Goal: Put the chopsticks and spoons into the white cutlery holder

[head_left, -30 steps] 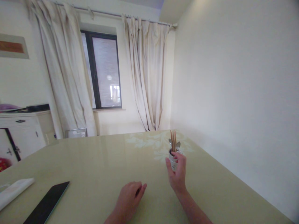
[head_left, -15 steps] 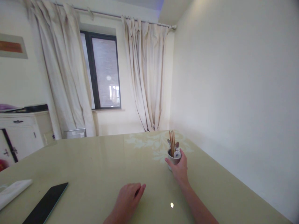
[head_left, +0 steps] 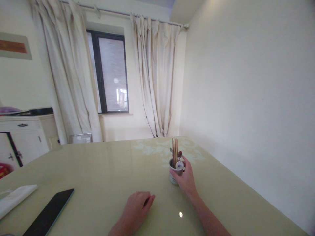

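Note:
My right hand (head_left: 187,182) is wrapped round a pale utensil holder (head_left: 173,179) with small holes in its side, thumb on the near side and fingers at the right. Upright in the holder stand several wooden chopsticks (head_left: 175,149), metal spoons (head_left: 180,154) and a white piece with a round end (head_left: 179,165). To the left and nearer to me, my left hand (head_left: 137,205) rests on the tabletop, its fingers curled in and the thumb lying along them. I see nothing in it, and it is apart from the holder.
The glossy pale green table (head_left: 98,173) meets a white wall (head_left: 246,98) on the right. At the near left lie a flat black object (head_left: 49,213) and a white packet (head_left: 19,198). Beyond the table are curtains (head_left: 157,75), a window (head_left: 114,72) and a white cabinet (head_left: 29,141).
The utensil holder has moved left and slightly toward me with my right hand round it. My left hand has stayed nearly still. The view has shifted a little.

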Demonstrator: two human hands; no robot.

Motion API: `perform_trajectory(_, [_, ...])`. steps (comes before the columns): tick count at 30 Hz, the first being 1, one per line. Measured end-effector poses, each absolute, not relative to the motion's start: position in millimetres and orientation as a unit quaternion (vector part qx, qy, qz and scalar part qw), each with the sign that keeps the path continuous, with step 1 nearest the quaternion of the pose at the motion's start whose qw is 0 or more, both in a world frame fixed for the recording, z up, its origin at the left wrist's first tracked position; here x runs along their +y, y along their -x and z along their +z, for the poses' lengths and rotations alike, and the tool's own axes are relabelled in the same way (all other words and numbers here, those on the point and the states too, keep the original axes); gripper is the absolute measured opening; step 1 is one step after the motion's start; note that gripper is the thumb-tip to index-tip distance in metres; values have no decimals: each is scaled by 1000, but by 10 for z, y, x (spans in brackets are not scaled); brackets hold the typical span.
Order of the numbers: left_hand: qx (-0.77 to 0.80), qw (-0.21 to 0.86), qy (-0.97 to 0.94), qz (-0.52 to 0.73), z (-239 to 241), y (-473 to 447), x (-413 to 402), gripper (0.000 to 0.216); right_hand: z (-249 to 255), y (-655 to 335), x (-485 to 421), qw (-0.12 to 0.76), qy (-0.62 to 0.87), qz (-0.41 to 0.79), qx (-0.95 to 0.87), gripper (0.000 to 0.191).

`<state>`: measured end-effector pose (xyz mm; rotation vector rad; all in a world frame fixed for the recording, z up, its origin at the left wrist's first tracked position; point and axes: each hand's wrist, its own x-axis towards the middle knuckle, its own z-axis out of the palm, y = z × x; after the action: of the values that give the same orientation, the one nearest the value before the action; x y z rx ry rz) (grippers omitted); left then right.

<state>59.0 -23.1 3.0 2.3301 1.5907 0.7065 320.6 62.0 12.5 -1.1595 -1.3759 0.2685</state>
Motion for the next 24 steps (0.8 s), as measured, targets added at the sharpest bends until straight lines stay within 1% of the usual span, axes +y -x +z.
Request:
perform_trajectory(3, [554, 107, -797, 215, 70, -597, -252, 55, 164, -3073, 503, 573, 471, 138, -656, 91])
perform_trajectory(8, [579, 97, -792, 171, 153, -620, -301, 56, 204, -2916, 356, 531, 439, 180, -702, 100])
perform_trajectory(11, [588, 111, -780, 185, 143, -628, -296, 55, 227, -2882, 307, 521, 422, 209, -712, 104])
perform_trajectory(15, [619, 134, -734, 246, 156, -559, -212, 38, 284, -2865, 255, 501, 394, 252, -728, 109])
perform_trajectory(16, [630, 141, -714, 270, 171, -521, -179, 41, 296, -2859, 242, 495, 387, 260, -733, 110])
perform_trajectory(19, [659, 161, -655, 334, 220, -394, -92, 60, 319, -2837, 210, 488, 370, 273, -741, 111])
perform_trajectory(22, [642, 189, -648, 364, 245, -325, -85, 63, 328, -2819, 194, 485, 360, 283, -745, 110])
perform_trajectory(24, [593, 228, -678, 370, 242, -347, -133, 62, 332, -2814, 190, 484, 354, 292, -745, 111])
